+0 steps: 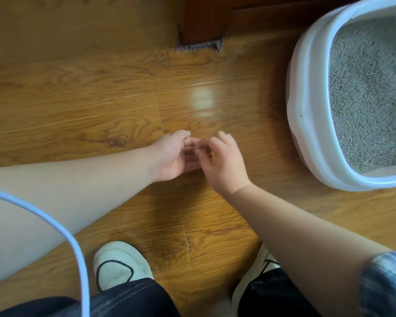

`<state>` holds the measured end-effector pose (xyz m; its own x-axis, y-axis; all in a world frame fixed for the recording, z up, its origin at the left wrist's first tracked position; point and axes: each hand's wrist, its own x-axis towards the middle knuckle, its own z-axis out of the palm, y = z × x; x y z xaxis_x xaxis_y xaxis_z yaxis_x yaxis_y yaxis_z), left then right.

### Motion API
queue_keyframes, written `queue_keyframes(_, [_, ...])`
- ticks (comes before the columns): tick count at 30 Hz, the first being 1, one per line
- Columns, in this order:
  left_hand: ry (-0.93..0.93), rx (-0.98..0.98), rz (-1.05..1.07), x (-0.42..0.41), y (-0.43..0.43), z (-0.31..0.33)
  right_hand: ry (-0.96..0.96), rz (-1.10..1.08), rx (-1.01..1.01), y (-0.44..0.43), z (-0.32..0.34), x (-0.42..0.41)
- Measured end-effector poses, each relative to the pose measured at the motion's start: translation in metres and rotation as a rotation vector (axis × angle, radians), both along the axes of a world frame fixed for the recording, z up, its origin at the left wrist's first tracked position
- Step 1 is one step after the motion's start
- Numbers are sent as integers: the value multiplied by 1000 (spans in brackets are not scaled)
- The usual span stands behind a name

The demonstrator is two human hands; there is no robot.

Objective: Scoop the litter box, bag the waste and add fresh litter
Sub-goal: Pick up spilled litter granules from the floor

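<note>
A white litter box (306, 124) stands on the wooden floor at the right, filled with grey litter (370, 92). My two hands meet low over the floor, left of the box. My left hand (173, 156) lies palm up, fingers loosely cupped. My right hand (223, 160) hovers over that palm with its fingertips bunched together and touching the left fingers. Anything between those fingertips is too small to see. A few loose litter grains (226, 110) dot the floor just beyond my hands. No scoop or bag is in view.
A dark wooden door frame (204, 19) rises at the top, with a dusty gap at its foot. My two white shoes (121, 264) stand at the bottom. A white cable (78, 252) hangs at the lower left.
</note>
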<state>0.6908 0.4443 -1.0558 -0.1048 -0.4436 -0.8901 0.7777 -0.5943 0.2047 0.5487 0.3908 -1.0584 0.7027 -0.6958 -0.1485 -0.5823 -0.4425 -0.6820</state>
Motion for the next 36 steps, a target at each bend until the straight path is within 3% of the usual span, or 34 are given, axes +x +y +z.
queue_keyframes(3, [-5, 13, -22, -8, 5, -1, 22, -115, 42, 5, 2, -4])
queue_keyframes(7, [-69, 102, -68, -12, 15, -1, 114, -229, -52, -31, -8, 9])
queue_keyframes(15, [-66, 103, -3, 9, 14, 0, 205, -4, -161, -59, -17, 31])
queue_keyframes(22, [-47, 93, 57, 15, 13, 1, 232, -4, -237, -59, -24, 29])
queue_keyframes(27, [-47, 88, 58, 10, 8, 1, 101, -79, -137, -45, -17, 31])
queue_keyframes(31, [-14, 33, 80, 6, 6, -1, 10, 17, -42, -5, -2, 18])
queue_keyframes(36, [-49, 26, 8, 2, 3, -4, 57, -236, 5, -30, -8, 6])
